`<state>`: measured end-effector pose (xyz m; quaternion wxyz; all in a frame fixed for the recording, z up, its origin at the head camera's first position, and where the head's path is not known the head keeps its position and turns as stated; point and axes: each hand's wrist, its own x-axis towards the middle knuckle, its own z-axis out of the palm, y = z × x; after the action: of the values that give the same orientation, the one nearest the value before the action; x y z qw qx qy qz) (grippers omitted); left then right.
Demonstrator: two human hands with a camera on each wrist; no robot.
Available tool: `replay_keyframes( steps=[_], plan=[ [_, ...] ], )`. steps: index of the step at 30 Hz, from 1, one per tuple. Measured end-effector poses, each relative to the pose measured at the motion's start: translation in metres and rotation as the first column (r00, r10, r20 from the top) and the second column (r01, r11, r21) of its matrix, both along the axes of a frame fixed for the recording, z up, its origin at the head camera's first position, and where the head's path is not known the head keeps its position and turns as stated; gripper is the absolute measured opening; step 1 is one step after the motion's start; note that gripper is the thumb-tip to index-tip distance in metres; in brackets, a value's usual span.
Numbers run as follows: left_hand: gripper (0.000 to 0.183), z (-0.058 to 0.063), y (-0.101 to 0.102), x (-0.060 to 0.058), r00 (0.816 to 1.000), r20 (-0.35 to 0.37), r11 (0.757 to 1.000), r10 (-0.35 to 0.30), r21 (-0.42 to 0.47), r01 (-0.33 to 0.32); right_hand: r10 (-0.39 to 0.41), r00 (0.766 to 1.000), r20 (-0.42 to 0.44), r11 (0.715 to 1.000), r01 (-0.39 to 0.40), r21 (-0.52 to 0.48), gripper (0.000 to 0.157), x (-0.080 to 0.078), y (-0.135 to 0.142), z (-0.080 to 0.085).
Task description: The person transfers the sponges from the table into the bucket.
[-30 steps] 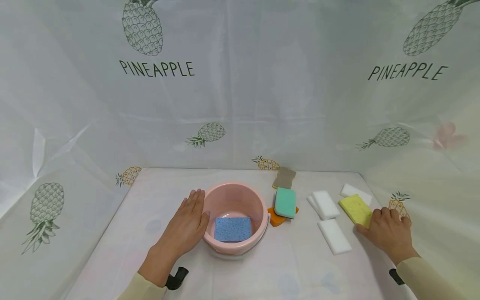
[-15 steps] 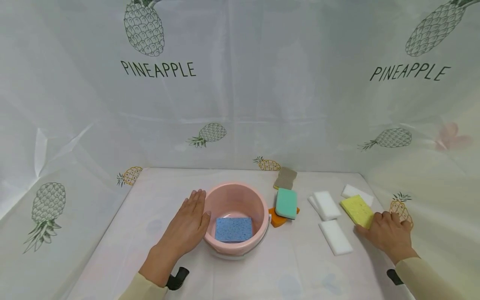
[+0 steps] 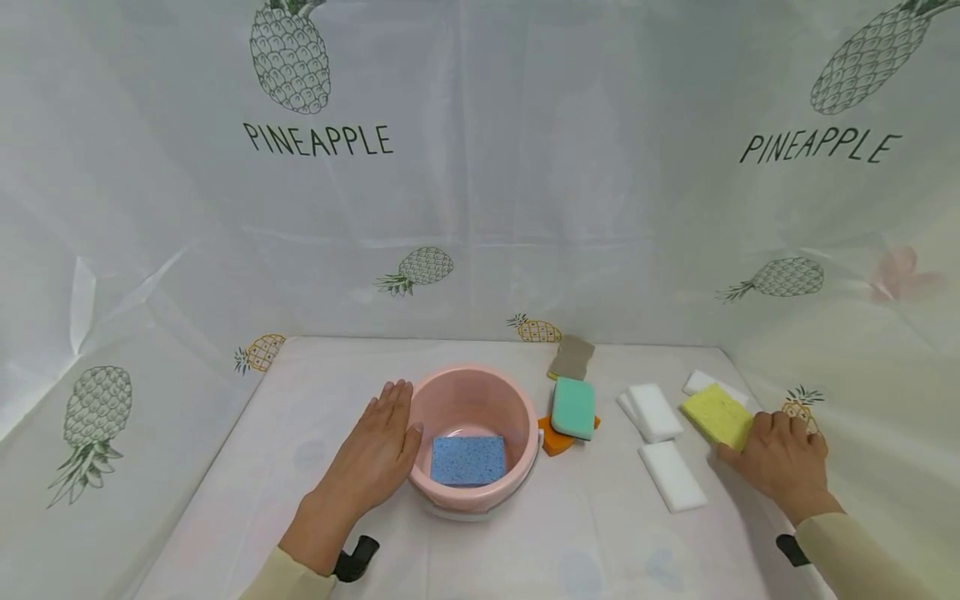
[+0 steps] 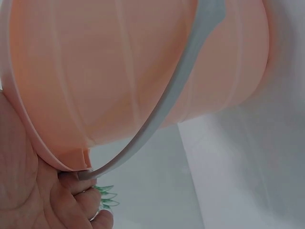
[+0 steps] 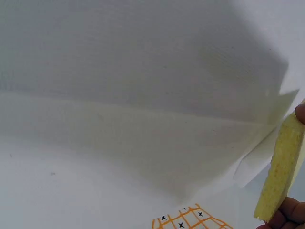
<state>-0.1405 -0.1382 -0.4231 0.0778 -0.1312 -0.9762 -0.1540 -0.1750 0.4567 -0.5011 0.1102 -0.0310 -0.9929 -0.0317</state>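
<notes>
Thumb and fingers of the right hand (image 3: 783, 458) pinch one end of a yellow sponge (image 3: 716, 415); the left hand (image 3: 375, 454), fingers straight, rests against a pink bucket (image 3: 471, 500) without gripping. So shallow a pinch could slip; a left-hand shove could skid the bucket.

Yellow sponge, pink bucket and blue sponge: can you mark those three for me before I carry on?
Yellow sponge (image 3: 717, 415): head view, broad face.
Pink bucket (image 3: 472, 395): head view, inner wall.
Blue sponge (image 3: 468, 460): head view, broad face.
</notes>
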Motion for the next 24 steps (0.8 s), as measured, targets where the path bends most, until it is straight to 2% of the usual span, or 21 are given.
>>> replay_keyframes(
  steps=[9,16,18,19,22,24],
  plan=[
    [0.067,0.0,0.0,-0.001,1.0,-0.004,1.0,-0.001,-0.011,0.001,0.081,0.989,-0.122,0.997,-0.08,0.017,0.068,-0.011,-0.01,0.014],
    [0.066,0.001,0.0,-0.001,1.0,-0.009,1.0,-0.006,-0.016,0.006,0.144,0.975,-0.171,0.99,-0.141,0.028,0.065,-0.024,-0.046,0.041],
    [0.066,0.0,0.0,-0.001,1.0,-0.009,1.0,-0.005,-0.023,0.005,0.184,0.959,-0.215,0.983,-0.181,0.034,0.065,-0.028,-0.061,0.05],
    [0.066,0.0,0.0,-0.001,1.0,-0.008,1.0,-0.003,-0.026,0.003,0.216,0.944,-0.249,0.976,-0.212,0.044,0.067,-0.031,-0.068,0.054],
    [0.066,0.001,-0.001,0.0,1.0,-0.007,0.999,0.0,-0.037,0.0,0.305,0.888,-0.344,0.952,-0.293,0.089,0.069,-0.041,-0.093,0.065],
    [0.066,0.002,-0.001,0.0,1.0,-0.008,0.999,-0.002,-0.046,0.002,0.36,0.853,-0.378,0.932,-0.342,0.117,0.071,-0.047,-0.11,0.073]
  ],
)
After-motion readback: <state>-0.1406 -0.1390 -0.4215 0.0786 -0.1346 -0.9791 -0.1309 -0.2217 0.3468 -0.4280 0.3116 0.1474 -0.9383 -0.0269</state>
